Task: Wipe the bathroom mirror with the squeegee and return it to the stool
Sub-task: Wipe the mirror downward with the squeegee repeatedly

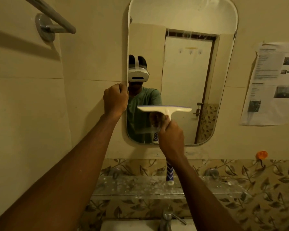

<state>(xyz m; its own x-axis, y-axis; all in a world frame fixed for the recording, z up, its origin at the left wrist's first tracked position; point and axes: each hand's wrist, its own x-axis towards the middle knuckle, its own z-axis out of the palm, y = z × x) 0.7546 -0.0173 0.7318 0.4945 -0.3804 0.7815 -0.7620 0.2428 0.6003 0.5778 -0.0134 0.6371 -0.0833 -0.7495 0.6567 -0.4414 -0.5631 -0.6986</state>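
A tall mirror (187, 67) with rounded corners hangs on the cream tiled wall. My right hand (171, 138) grips the handle of a white squeegee (165, 110), whose blade lies level against the lower half of the glass. My left hand (115, 100) is closed on the mirror's left edge at mid height. Thin water streaks show near the top of the glass. The stool is out of view.
A glass shelf (207, 187) below the mirror holds a blue-and-white tube (169, 175). A chrome tap (167, 217) and basin edge sit at the bottom. A towel rail (53, 22) is at upper left, paper sheets (274, 82) at right, an orange hook (261, 155) below them.
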